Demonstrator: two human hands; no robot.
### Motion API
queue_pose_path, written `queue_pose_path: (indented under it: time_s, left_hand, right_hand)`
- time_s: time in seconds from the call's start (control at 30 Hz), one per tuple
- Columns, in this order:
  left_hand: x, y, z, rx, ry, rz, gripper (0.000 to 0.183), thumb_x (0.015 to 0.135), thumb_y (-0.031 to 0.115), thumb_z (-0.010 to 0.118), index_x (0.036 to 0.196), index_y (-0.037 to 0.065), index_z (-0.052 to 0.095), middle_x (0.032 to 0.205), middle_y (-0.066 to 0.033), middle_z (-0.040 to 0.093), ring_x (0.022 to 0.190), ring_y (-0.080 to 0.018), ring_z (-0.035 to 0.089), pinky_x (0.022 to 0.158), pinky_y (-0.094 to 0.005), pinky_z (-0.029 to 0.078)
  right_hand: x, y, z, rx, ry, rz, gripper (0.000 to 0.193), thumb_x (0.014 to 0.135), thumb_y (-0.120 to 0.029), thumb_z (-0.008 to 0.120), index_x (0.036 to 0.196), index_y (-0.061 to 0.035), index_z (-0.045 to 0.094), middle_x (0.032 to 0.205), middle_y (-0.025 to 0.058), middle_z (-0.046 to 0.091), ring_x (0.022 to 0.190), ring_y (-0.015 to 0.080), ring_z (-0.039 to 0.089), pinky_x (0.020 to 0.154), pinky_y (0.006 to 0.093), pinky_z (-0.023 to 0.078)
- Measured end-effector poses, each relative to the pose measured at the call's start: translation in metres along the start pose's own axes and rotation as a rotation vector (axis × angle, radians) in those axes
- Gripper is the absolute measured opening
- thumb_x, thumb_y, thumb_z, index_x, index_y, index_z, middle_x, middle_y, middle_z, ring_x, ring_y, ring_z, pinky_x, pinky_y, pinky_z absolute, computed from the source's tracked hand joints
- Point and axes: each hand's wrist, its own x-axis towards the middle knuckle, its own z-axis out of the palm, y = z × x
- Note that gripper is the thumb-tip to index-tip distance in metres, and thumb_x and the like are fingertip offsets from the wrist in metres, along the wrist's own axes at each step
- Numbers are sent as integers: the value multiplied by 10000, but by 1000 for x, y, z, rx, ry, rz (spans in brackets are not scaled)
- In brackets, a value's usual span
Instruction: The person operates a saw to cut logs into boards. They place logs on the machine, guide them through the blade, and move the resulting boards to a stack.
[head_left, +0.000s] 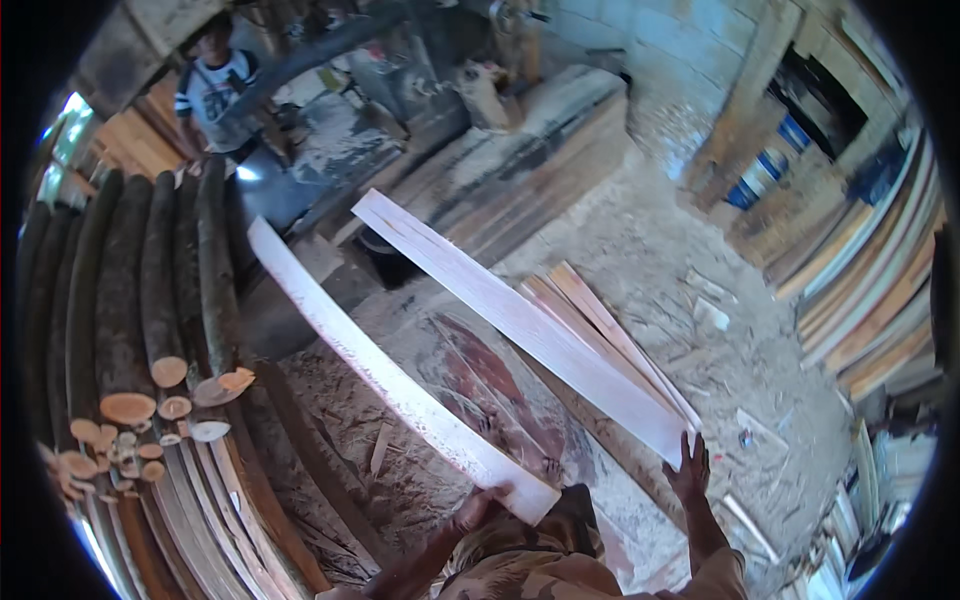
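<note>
My left hand (477, 509) is closed on the left edge of a long pale plank (385, 385), close to its near end. This plank slants away to the far left, toward the machine. My right hand (689, 472) has its fingers stretched out and apart at the near end of a second long pale plank (520, 320). It seems to touch that end, with no grip visible. The second plank runs to the far left too, its far end by a heavy timber (490, 170). Narrower strips (610, 335) lie beside it on the right.
Bark-covered logs (130, 300) are stacked at the left, above sawn boards (200, 500). A person (215, 95) stands at the far left behind a dusty machine (340, 130). More boards (880, 280) are piled at the right. Sawdust and wood scraps cover the floor (670, 260).
</note>
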Motion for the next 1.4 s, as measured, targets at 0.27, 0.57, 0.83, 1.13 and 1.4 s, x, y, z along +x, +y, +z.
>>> queue_pose_path:
  time_s: [0.27,0.57,0.83,1.13,1.4]
  left_hand:
    - [29,-58,61,534,-416,-259,305,919,202,508,1146,1,543,1068,-75,599,1000,-154,557,868,-301,450]
    - [12,-141,215,1422,-1305,-536,460,895,339,537,1237,38,472,1153,-175,551,1075,-255,530,907,-352,435]
    - [127,-113,99,1597,-725,-33,426,871,297,584,1220,76,479,1118,-130,585,1021,-226,581,869,-347,457]
    - [115,-9,-110,931,227,-206,499,886,411,483,1311,173,372,1072,-86,548,886,-237,563,689,-386,415]
    - [86,-10,-191,410,189,-142,491,886,408,488,1303,169,392,1074,-86,553,898,-237,569,689,-388,426]
  right_hand:
    - [-75,-125,-50,1379,-301,324,519,833,-314,644,1237,-54,446,974,82,582,892,138,550,762,281,448]
    - [-283,11,-299,735,609,721,576,624,-53,791,1141,-6,542,1086,74,580,973,134,539,868,277,429]
    - [-303,82,-286,70,507,1130,369,704,-112,700,1058,-146,601,875,76,630,625,235,607,536,380,477]
    - [-144,141,66,522,-87,1170,528,736,-267,621,1241,-172,501,1057,192,608,979,370,580,833,449,470]
    - [153,-246,47,887,-300,-173,390,805,-280,618,1140,-93,551,1002,165,617,907,309,610,789,407,487]
